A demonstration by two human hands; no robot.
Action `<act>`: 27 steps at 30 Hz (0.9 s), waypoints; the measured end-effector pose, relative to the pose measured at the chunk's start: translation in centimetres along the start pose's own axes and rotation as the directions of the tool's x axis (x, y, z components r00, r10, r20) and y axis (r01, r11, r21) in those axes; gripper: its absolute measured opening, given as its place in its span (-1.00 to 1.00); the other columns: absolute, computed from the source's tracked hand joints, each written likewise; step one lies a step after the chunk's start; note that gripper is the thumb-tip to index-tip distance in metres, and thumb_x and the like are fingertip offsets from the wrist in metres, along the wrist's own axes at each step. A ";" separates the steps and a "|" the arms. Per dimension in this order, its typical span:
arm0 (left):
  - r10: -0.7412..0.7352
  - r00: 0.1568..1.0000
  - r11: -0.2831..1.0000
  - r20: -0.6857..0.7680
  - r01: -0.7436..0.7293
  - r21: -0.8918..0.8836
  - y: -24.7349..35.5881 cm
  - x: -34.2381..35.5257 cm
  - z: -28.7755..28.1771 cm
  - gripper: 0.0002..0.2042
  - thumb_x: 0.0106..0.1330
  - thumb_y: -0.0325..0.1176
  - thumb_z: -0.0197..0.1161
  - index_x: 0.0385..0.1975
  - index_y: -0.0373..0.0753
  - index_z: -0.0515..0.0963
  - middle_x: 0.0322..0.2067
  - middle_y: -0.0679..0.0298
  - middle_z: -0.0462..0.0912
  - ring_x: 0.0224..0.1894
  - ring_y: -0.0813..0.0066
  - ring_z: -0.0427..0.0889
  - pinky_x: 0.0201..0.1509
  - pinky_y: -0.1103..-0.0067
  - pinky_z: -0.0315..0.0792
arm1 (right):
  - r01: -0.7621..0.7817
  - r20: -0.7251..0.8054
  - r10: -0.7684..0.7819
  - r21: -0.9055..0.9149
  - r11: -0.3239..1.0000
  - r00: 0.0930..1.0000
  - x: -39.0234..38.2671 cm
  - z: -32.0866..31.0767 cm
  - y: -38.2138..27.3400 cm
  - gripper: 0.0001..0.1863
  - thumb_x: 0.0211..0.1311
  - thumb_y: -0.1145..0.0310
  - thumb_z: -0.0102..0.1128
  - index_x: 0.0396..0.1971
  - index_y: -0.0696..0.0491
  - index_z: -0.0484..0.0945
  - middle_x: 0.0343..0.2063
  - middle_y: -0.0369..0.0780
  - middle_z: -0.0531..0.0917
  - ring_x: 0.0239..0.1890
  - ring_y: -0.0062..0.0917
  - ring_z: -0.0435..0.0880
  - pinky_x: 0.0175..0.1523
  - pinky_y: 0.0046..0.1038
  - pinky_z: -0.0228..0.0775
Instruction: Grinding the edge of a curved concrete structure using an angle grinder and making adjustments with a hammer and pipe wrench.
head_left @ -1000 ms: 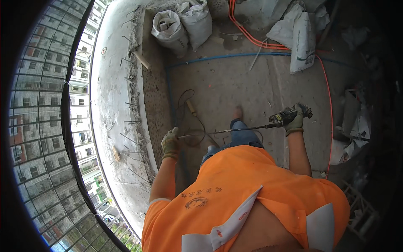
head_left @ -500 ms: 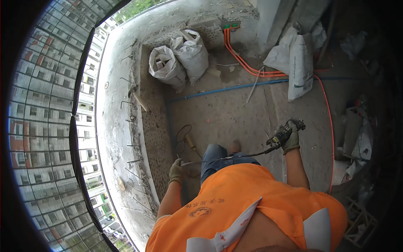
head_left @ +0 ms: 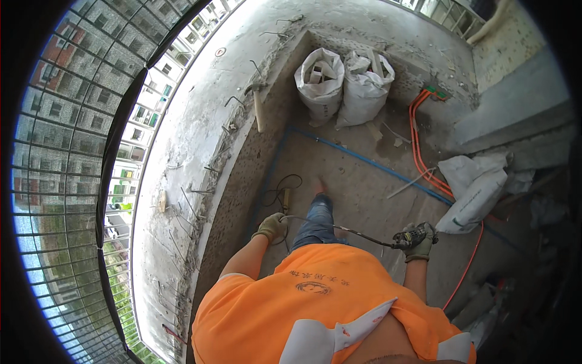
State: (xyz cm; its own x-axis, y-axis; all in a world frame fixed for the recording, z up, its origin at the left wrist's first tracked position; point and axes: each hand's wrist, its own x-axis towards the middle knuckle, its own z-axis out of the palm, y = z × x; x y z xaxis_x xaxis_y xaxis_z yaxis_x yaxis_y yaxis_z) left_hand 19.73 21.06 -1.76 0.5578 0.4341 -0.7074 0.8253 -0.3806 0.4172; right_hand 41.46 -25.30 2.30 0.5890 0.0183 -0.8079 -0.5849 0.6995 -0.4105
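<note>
Both rubble-filled sacks (head_left: pixel 342 85) shifted right; left hand (head_left: pixel 271 227), right hand (head_left: pixel 417 240) fingers clench cable (head_left: pixel 339 229).

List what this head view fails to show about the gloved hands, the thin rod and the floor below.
- Dark tool in the gloved right hand: too small to identify.
- Thin metal rod: its end is hidden inside the gloved left hand.
- Feet and floor beneath: covered by the orange shirt.
- White sacks: contents too small to identify.
</note>
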 end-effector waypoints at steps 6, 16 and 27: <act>0.013 0.995 0.992 0.100 -0.025 0.122 6.1 4.9 -9.2 -0.57 0.21 -0.04 0.20 0.00 -0.13 0.58 -0.03 0.07 0.65 0.13 0.11 0.57 0.17 0.33 0.43 | -0.029 0.091 0.030 -0.010 1.000 0.995 6.3 10.3 -0.1 -0.59 0.21 -0.11 0.11 -0.19 -0.07 0.45 -0.26 -0.17 0.61 -0.30 -0.25 0.61 -0.13 -0.10 0.54; 0.081 0.950 0.997 -0.302 -0.081 0.013 14.4 13.8 -22.3 -0.51 0.27 -0.16 0.17 0.18 -0.20 0.41 0.06 -0.02 0.57 0.13 -0.02 0.54 0.15 0.26 0.44 | -0.104 0.358 0.252 -0.385 0.917 0.899 18.2 23.4 -0.1 -0.67 0.24 -0.10 -0.04 -0.32 -0.17 0.49 -0.33 -0.22 0.62 -0.26 -0.29 0.63 -0.13 -0.11 0.55; -0.051 0.539 0.967 -0.841 -0.183 -0.176 12.7 25.5 -33.6 -0.43 0.28 -0.21 0.23 0.24 -0.38 0.34 0.03 -0.10 0.59 0.06 0.08 0.61 0.16 0.36 0.45 | -0.152 -0.021 0.155 -0.345 0.926 0.988 22.4 40.8 1.6 -0.66 0.15 -0.08 0.18 -0.31 -0.13 0.46 -0.37 -0.16 0.63 -0.32 -0.22 0.63 -0.16 -0.03 0.55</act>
State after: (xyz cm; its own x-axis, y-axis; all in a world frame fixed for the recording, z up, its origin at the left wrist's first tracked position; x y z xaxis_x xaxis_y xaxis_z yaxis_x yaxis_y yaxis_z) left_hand 47.38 54.71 4.70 0.3327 0.9398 0.0775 0.7114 -0.3040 0.6337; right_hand 76.46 5.36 0.83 0.4796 0.1113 -0.8704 -0.8239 0.3984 -0.4031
